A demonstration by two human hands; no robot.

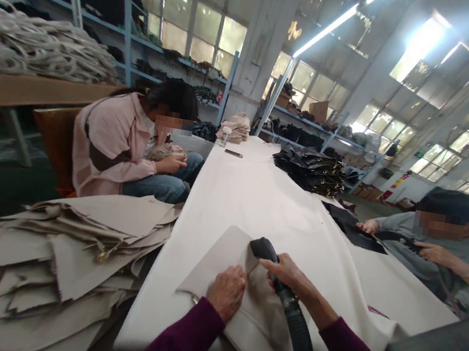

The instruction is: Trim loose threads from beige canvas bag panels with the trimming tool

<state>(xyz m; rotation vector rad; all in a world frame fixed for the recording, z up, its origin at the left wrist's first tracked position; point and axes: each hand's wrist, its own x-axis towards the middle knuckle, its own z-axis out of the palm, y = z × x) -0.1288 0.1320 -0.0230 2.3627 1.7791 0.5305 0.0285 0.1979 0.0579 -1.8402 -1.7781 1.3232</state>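
Observation:
A beige fabric panel (221,257) lies on the white-covered table in front of me, with more beige fabric (261,336) running towards my body. My left hand (227,292) is closed, its curled fingers gripping the panel near its middle. In my right hand (287,273) is a black nozzle (265,249) with a ribbed hose (297,324) trailing down to the table's near edge. The nozzle's head rests at the panel's upper right, by a raised fabric edge. The fingertips of both hands are partly hidden.
Left of the white table (231,193) lies a heap of beige panels (82,252). A seated person (109,142) is beyond it. Black pieces (310,169) are stacked at the back. On the right, another person (468,256) works on a black piece (352,226). A phone (233,153) lies far off.

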